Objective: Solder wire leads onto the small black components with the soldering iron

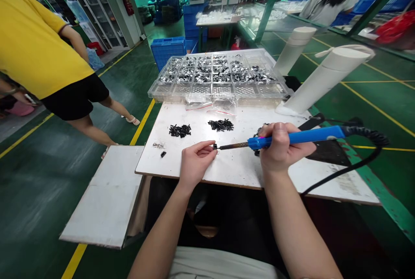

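My left hand (196,162) pinches a small black part (215,146) between thumb and fingertips, just above the white tabletop (168,158). My right hand (280,147) is wrapped round the blue handle of a soldering iron (301,136), whose thin tip points left and meets or nearly meets the part. Two piles of small black pieces, one on the left (180,130) and one in the middle (221,125), lie beyond my left hand. A single black piece (163,154) and some tiny metal bits (158,145) are at the left. More black pieces show partly behind my right hand.
A clear compartment tray (217,91) of small parts stands at the back, with plastic bags (223,105) before it. Two white tubes (327,80) rise at the right. The iron's black cable (343,168) loops rightward. A person in yellow (42,41) stands at the left.
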{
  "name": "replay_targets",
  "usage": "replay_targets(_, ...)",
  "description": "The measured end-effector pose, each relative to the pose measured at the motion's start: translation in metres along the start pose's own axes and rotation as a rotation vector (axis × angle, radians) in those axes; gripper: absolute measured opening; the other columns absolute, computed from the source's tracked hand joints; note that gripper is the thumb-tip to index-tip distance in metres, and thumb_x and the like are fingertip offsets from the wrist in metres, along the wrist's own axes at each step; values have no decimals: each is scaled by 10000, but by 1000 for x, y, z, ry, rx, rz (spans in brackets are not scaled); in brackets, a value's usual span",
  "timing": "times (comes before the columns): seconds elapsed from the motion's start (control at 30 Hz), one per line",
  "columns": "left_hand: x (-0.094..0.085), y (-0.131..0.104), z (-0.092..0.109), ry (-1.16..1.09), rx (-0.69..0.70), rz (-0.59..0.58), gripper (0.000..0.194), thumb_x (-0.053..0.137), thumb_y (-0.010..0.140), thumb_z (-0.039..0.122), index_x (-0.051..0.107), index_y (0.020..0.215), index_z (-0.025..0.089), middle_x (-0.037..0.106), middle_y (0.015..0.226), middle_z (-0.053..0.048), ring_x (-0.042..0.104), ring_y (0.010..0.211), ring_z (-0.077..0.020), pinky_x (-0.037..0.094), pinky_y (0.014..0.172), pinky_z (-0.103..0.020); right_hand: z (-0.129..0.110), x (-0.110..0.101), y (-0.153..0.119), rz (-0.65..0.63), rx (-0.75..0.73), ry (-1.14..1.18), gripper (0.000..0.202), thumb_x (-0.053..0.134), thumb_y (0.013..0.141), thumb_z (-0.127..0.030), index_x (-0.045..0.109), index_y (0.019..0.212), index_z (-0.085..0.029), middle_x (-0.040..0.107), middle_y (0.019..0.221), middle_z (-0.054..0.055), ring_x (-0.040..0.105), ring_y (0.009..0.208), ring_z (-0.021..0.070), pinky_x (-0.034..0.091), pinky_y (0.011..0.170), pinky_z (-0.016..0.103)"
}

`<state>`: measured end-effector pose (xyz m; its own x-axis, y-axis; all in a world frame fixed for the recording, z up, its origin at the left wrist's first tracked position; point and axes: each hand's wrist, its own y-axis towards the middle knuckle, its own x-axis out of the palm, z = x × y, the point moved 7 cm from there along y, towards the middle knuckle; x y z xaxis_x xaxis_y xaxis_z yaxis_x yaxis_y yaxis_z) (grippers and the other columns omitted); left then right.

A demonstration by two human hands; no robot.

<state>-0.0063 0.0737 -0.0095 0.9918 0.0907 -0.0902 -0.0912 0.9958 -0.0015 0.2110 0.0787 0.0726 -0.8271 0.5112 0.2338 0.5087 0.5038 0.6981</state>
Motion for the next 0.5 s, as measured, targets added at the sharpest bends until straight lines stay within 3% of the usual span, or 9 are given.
replay_targets(0.5, -1, 0, -1, -21, -8, -3, 311, 821, 748, 243, 815, 1054, 190, 785, 859, -52, 751, 799, -176, 650, 810, -303, 0, 0, 0, 11, 29, -39, 424, 637, 871, -448, 559, 523, -219, 525, 460, -24, 497, 404, 131, 388, 421, 284)
